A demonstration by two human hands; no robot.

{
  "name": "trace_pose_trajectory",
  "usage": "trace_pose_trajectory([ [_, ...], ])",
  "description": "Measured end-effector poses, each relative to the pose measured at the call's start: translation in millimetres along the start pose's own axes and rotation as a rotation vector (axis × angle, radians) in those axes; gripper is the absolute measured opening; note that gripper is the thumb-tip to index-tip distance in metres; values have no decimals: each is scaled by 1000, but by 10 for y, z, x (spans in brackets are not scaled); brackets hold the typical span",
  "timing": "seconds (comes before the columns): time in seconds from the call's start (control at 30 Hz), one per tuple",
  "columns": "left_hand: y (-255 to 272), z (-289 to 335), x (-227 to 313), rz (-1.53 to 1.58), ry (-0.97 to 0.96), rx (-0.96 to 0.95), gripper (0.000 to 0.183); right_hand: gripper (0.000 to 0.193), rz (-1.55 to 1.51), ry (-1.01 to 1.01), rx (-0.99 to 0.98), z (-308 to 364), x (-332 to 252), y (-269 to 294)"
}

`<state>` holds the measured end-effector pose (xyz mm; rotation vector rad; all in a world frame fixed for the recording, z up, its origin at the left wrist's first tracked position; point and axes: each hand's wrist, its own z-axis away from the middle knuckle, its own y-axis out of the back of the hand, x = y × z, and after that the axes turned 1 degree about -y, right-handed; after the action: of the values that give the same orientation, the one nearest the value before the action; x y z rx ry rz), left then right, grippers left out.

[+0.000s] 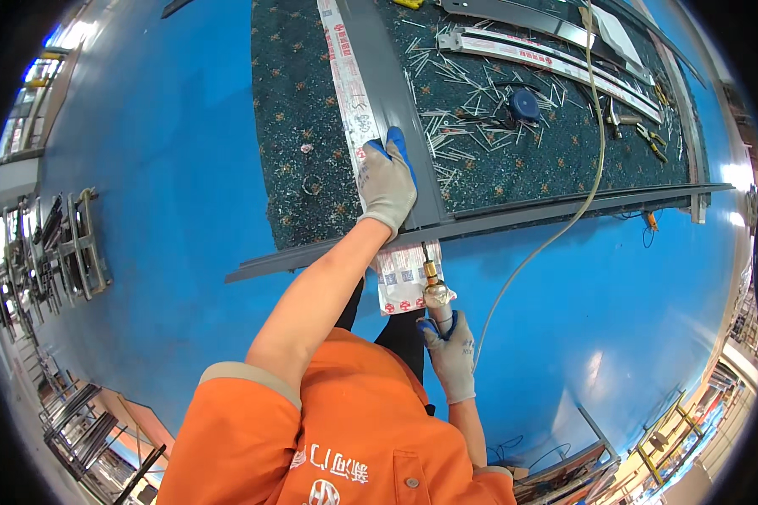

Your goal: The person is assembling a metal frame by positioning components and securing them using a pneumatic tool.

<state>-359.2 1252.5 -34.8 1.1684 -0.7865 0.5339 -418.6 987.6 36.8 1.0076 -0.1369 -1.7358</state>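
A glossy blue floor spreads on both sides of the hands, and ahead of them stands a bench covered in dark flecked carpet. An orange jacket behind the hands carries white lettering and a white emblem, upside down in this view. A long grey crossbar runs left to right just ahead of the right hand, passing under the left wrist; a grey bar meets it and stretches away beneath the left hand. Red-printed white film lines that bar's left side, with black handwriting just beyond the left fingers; more film, with red marks and dark square codes, hangs left of the right hand. A pale hose curves ahead and to the right from near the right wrist. The gloved left hand lies palm down on the bar, arm extended, blue fingertips pointing away; whether it clasps the edge I cannot tell. The gloved right hand, small dark writing on its back, is low and grasps a power driver, its bit directed at the crossbar. Thin metal pins lie scattered right of the left hand.
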Motion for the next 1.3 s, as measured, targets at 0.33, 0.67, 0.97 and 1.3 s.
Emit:
trace_pose_trajectory([
  [0.33,8,22,24,-1,29,-3,47,32,-7,6,7,-1,31,-17],
  [0.67,5,32,16,-27,70,-26,46,24,16,37,27,16,-5,-11],
  [0.97,26,52,69,-75,58,-26,43,31,35,56,40,-23,102,-13],
  [1.3,64,-87,90,-121,160,-84,56,42,76,97,54,-126,225,-19],
])
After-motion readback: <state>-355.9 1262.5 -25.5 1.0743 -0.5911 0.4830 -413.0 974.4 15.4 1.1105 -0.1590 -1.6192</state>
